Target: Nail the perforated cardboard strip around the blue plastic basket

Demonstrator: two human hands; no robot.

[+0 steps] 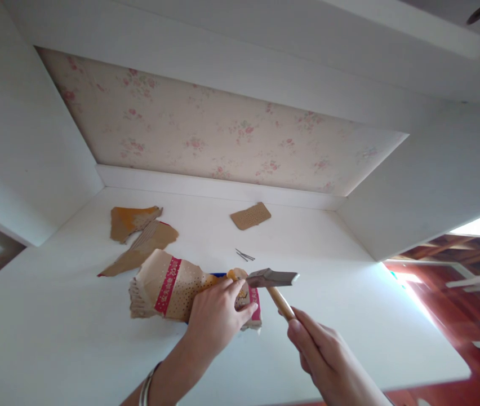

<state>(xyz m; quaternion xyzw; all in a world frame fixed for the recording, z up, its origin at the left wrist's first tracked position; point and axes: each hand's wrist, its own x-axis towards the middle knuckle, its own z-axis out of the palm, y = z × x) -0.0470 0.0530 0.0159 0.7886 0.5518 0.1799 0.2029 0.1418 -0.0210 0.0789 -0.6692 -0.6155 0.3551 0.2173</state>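
Observation:
My right hand (316, 344) is wrapped round the wooden handle of a hammer (272, 278). The hammer's metal head is over the right end of a torn, folded piece of printed cardboard (185, 282), close to my left fingertips. Across this cardboard, which has dark dots and red bands, my left hand (217, 310) lies with thumb and forefinger apart. A strip of something blue (218, 274) shows at the cardboard's far edge; most of it is hidden. Several thin nails (245, 255) lie on the white tabletop (307, 242) just beyond the hammer head.
Torn cardboard scraps (147, 242) lie at the back left. A small brown cardboard rectangle (250, 216) is near the back. White panels (426, 169) enclose the tabletop's sides, with flowered wallpaper (223, 129) behind. A reddish floor (447, 299) shows at right.

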